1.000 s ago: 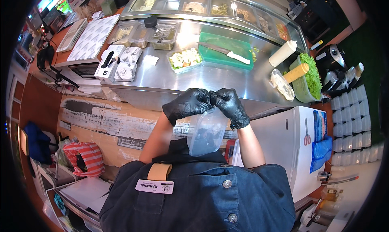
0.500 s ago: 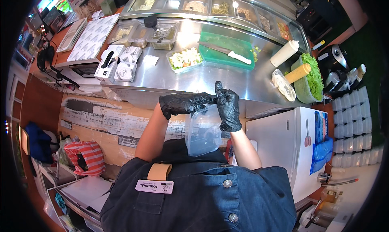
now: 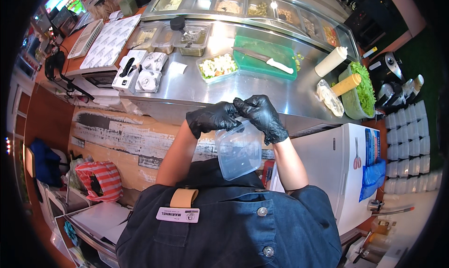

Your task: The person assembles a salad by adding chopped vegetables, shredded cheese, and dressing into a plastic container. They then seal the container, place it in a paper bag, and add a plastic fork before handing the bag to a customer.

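Just off the near edge of the steel bench [image 3: 187, 88], in the head view, the black-gloved left hand [image 3: 212, 118] and right hand [image 3: 262, 117] meet, their fingers [image 3: 244, 108] curled inward at the upper edge of a clear plastic container [image 3: 239, 151]; which hand grips it, I cannot tell. The container hangs below them, near the chest. Farther off, a salad box [image 3: 218, 67] sits left of a green board [image 3: 271, 49] bearing a knife [image 3: 264, 59]; lettuce [image 3: 363, 91] lies far right.
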A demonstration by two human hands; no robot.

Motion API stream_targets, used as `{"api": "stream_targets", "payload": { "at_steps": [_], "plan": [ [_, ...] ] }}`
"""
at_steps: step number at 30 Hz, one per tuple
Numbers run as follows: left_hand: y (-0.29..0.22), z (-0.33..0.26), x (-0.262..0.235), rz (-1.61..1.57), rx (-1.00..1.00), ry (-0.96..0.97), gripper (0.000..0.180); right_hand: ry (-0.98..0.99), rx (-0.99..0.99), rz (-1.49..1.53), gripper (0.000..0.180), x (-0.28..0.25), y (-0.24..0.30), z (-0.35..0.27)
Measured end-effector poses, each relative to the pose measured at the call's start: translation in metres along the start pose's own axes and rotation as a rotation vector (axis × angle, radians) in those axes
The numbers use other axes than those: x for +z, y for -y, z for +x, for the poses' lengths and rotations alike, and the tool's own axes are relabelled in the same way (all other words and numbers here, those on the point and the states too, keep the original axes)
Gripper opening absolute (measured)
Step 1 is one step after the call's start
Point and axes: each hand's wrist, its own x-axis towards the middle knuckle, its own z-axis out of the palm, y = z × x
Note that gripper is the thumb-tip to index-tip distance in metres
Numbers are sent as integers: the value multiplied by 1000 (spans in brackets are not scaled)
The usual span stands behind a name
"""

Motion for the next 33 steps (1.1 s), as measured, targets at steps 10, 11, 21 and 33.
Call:
{"api": "stream_targets", "payload": {
  "at_steps": [10, 11, 21, 33],
  "plan": [
    [-5, -23, 7, -460, -21, -144, 42, -354, -500, -119, 27, 24, 14, -10],
    [-5, -23, 7, -486, -22, -139, 43, -382, -541, -147, 26, 25, 12, -9],
    [-13, -26, 9, -304, 1, -188, 45, -278, -152, 55, 31, 24, 15, -9],
    [-10, -25, 18, -347, 34, -222, 50, -320, -134, 254, 30, 32, 2, -15]
  ]
}}
